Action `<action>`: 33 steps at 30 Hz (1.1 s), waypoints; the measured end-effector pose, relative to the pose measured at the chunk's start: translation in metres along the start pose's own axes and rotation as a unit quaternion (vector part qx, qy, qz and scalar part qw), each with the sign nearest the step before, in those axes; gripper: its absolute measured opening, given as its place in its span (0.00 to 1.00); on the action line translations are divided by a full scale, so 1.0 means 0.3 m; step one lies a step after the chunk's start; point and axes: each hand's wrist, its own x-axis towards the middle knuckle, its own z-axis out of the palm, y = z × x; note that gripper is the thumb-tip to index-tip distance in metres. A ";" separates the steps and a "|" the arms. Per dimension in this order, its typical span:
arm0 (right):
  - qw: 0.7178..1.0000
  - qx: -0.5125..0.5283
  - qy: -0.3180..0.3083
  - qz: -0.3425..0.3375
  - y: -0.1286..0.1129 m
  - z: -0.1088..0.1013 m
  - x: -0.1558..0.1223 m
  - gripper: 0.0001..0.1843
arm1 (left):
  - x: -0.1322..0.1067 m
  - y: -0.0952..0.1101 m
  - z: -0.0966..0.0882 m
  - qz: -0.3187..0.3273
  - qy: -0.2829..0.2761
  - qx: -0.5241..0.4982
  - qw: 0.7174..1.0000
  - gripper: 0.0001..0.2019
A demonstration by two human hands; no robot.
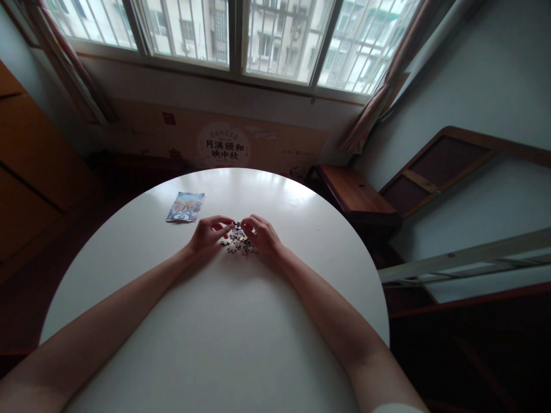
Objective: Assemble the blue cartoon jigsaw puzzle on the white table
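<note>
A small heap of jigsaw puzzle pieces (241,248) lies on the white round table (241,321), between my two hands. Thumb and forefinger of my left hand (207,232) pinch a dark puzzle piece (236,224) just above the heap's far side. My right hand (263,234) is beside it on the right, fingers curled inward and closed near the same piece. Whether the right fingertips touch that piece or hold another one is too small to tell. Left of the hands, a colourful printed packet (186,207) lies flat on the table.
Beyond the table's far edge stand a cardboard panel with printed characters (224,143) and a barred window (284,40). A brown wooden bench (350,189) is at the far right, near a leaning wooden frame (434,163). An orange-brown cabinet (38,155) stands at the left.
</note>
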 end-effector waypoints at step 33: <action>1.000 0.001 0.002 0.013 0.011 0.006 0.003 0.07 | -0.008 -0.004 0.003 0.002 -0.016 0.022 1.000 0.19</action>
